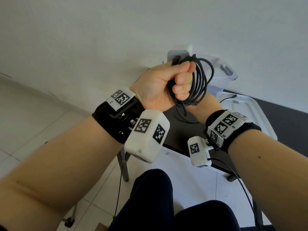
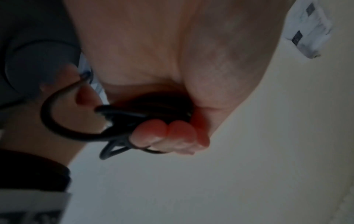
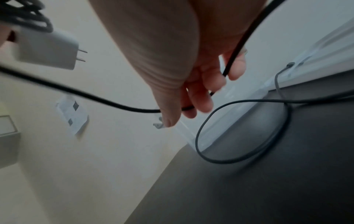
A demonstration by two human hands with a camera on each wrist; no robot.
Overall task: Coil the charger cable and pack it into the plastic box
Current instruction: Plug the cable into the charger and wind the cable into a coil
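My left hand (image 1: 166,84) is raised above the table and grips a coil of black charger cable (image 1: 202,80) in its fist. In the left wrist view its fingertips (image 2: 172,133) curl round the bundle (image 2: 134,115). The white charger brick (image 1: 178,55) sticks up behind that fist, and its prongs show in the right wrist view (image 3: 46,50). My right hand (image 1: 211,102) sits behind the coil, mostly hidden. Its fingers (image 3: 203,84) curl loosely round the free cable strand (image 3: 228,71). The cable's tail loops on the table (image 3: 243,131) and its plug end (image 3: 290,65) lies on the lid. The clear plastic box (image 1: 228,75) stands just beyond.
A black table (image 1: 183,134) lies below the hands, against a white wall. The box's clear lid (image 1: 260,117) rests on the table at the right. A wall socket (image 3: 72,116) is on the wall. My dark-trousered knees (image 1: 153,197) are under the table's near edge.
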